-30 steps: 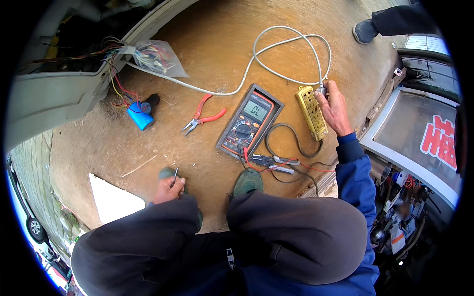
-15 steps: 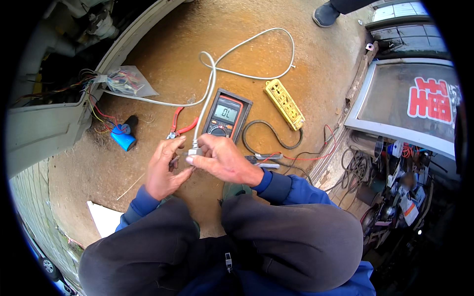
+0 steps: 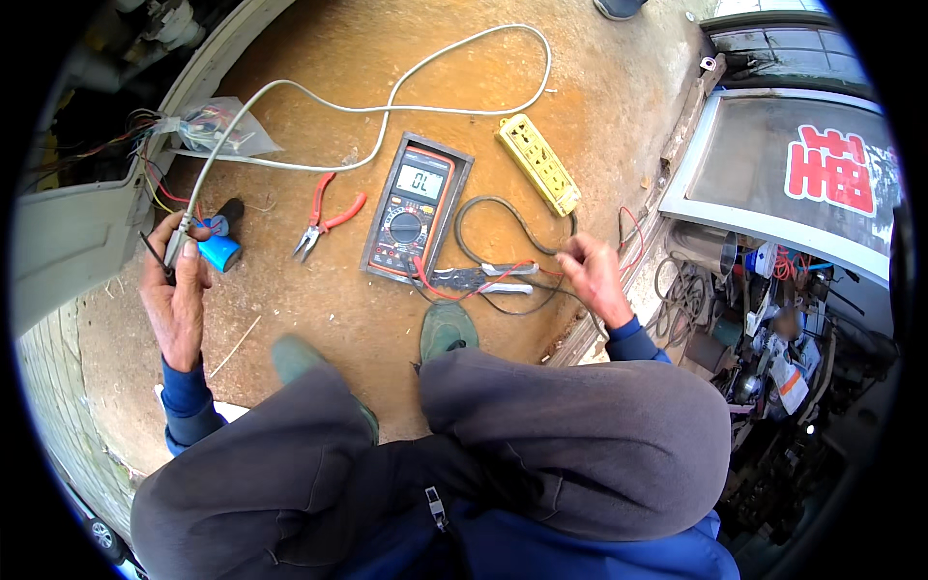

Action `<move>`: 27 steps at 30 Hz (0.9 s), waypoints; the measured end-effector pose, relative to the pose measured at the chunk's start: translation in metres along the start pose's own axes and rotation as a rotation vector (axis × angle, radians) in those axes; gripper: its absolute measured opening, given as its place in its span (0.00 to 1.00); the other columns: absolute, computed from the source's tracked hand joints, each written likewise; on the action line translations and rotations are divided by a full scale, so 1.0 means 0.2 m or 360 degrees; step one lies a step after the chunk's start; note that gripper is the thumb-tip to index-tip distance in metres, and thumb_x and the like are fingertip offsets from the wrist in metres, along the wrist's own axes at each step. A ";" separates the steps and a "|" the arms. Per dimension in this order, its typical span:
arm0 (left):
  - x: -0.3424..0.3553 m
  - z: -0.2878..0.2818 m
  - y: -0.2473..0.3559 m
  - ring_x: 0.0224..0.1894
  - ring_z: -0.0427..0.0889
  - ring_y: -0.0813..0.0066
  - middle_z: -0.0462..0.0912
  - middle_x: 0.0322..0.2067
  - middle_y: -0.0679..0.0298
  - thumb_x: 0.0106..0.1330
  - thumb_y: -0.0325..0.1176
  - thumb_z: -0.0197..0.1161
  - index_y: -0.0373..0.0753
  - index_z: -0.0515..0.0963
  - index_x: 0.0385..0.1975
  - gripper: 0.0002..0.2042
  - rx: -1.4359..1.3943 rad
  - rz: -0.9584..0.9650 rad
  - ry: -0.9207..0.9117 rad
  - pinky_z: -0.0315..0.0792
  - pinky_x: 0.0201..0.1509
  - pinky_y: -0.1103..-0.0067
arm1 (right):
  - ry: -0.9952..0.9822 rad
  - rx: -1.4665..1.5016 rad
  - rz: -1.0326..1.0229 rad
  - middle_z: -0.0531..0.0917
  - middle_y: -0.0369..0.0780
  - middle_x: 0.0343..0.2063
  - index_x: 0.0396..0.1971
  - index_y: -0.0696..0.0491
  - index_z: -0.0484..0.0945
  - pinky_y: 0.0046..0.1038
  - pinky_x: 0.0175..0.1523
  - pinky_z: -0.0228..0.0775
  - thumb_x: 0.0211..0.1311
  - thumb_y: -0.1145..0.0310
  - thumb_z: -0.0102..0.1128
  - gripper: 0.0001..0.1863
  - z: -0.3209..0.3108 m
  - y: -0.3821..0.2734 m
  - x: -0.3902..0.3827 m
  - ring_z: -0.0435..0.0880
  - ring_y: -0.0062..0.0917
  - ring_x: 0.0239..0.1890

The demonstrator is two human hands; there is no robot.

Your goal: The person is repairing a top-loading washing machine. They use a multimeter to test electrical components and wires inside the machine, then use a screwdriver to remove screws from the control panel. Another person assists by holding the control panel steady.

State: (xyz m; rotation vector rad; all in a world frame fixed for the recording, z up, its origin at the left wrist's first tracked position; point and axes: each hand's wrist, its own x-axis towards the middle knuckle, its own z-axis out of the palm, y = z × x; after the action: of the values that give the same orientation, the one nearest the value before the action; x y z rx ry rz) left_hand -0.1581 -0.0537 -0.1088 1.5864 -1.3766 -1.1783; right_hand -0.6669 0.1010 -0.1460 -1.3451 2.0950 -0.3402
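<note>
At the left, my left hand [image 3: 176, 309] is closed around the plug [image 3: 180, 235] of a pale grey cable [image 3: 290, 85]. A thin black rod [image 3: 153, 251], like a test probe, also lies in that hand. My right hand [image 3: 594, 280] is on the right, its fingers pinched together beside the dark cord [image 3: 527, 240] and the thin red and black leads. What it holds, if anything, is hidden. Between my hands a multimeter [image 3: 404, 220] in a dark case lies face up, its display lit. Red-handled pliers [image 3: 324, 215] rest left of it.
A yellow power strip [image 3: 537, 164] lies right of the multimeter. Grey-handled pliers [image 3: 488, 278] sit below the meter. A blue cylinder [image 3: 220, 251] is beside my left hand, under bagged wires [image 3: 217, 130]. A framed glass panel [image 3: 773, 155] and cluttered tools stand right.
My hands have parted from in front of the multimeter. The left has carried the plug far left; the right has let go of it and moved right to the leads. The cable has shifted.
</note>
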 end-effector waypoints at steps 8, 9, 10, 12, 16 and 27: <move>-0.09 -0.18 -0.22 0.39 0.76 0.81 0.81 0.38 0.68 0.70 0.30 0.67 0.32 0.80 0.55 0.16 0.0647 -0.0300 -0.0088 0.71 0.46 0.80 | 0.0241 -0.0250 0.0179 0.83 0.48 0.23 0.28 0.61 0.78 0.36 0.34 0.74 0.59 0.71 0.71 0.11 0.15 0.40 -0.37 0.84 0.36 0.27; -0.09 -0.20 -0.23 0.38 0.75 0.81 0.81 0.37 0.69 0.70 0.30 0.67 0.31 0.80 0.54 0.16 0.0695 -0.0312 -0.0175 0.71 0.46 0.80 | 0.0332 -0.0212 0.0374 0.84 0.49 0.25 0.29 0.61 0.80 0.38 0.36 0.75 0.59 0.70 0.71 0.11 0.11 0.51 -0.37 0.85 0.38 0.28; -0.10 -0.20 -0.24 0.39 0.76 0.81 0.80 0.37 0.68 0.70 0.29 0.67 0.30 0.80 0.52 0.15 0.0601 -0.0341 -0.0203 0.71 0.46 0.80 | 0.0420 -0.0140 0.0539 0.85 0.50 0.26 0.30 0.60 0.81 0.40 0.38 0.76 0.59 0.68 0.71 0.11 0.07 0.62 -0.37 0.86 0.40 0.30; -0.11 -0.22 -0.27 0.39 0.77 0.80 0.81 0.38 0.67 0.70 0.28 0.66 0.30 0.79 0.54 0.15 0.0580 -0.0302 -0.0332 0.73 0.47 0.79 | 0.0632 0.0038 0.0927 0.88 0.48 0.27 0.33 0.60 0.85 0.38 0.41 0.79 0.60 0.66 0.71 0.11 -0.01 0.85 -0.33 0.89 0.35 0.31; -0.13 -0.24 -0.32 0.41 0.79 0.79 0.82 0.41 0.64 0.72 0.27 0.65 0.29 0.76 0.58 0.18 0.0310 -0.0338 -0.0319 0.76 0.48 0.78 | 0.0993 0.0100 0.0893 0.88 0.46 0.28 0.36 0.62 0.84 0.34 0.39 0.80 0.61 0.70 0.66 0.09 -0.16 1.20 -0.24 0.88 0.31 0.31; -0.17 -0.30 -0.27 0.29 0.72 0.89 0.82 0.34 0.70 0.72 0.28 0.67 0.33 0.77 0.57 0.16 0.0370 -0.0575 -0.0390 0.64 0.30 0.87 | 0.0659 -0.0468 0.0350 0.87 0.54 0.46 0.53 0.57 0.84 0.43 0.57 0.79 0.59 0.70 0.69 0.21 -0.13 1.28 0.18 0.87 0.49 0.49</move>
State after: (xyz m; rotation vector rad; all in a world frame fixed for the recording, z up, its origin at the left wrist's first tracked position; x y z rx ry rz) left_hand -0.0851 -0.0130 -0.1330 1.9676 -1.4624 -1.5110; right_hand -0.8790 0.1801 -0.2718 -1.2660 2.6986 -0.2376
